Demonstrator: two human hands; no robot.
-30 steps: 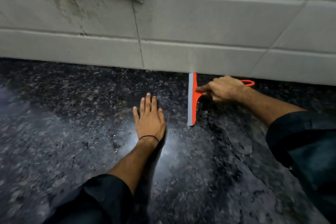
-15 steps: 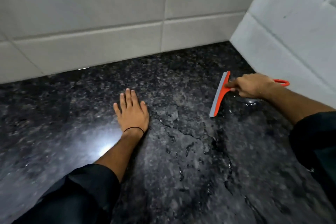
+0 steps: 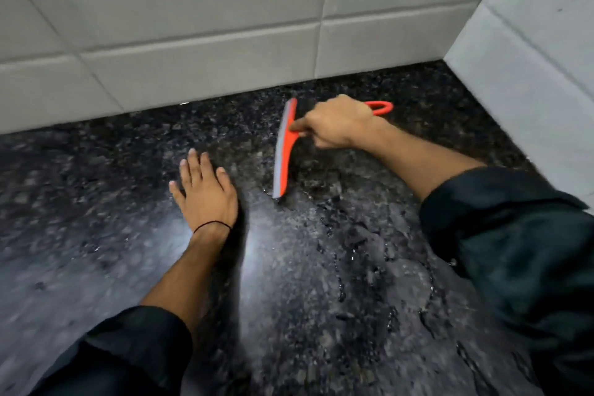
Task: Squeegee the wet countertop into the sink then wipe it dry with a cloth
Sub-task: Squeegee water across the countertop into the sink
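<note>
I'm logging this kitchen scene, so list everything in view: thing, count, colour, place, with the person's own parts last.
squeegee: one, orange with a grey blade, on the countertop near the back wall, blade edge down, loop handle pointing right
countertop: one, dark speckled stone, fills the lower frame, with water streaks and droplets on the right part
back wall tiles: several, pale grey, along the top
side wall tiles: several, whitish, at the right, meeting the back wall in a corner
wrist band: one, thin black, on the left wrist
sleeves: two, dark, one on each forearm
left hand: flat on the countertop, fingers spread, holding nothing
right hand: closed around the squeegee handle
</note>
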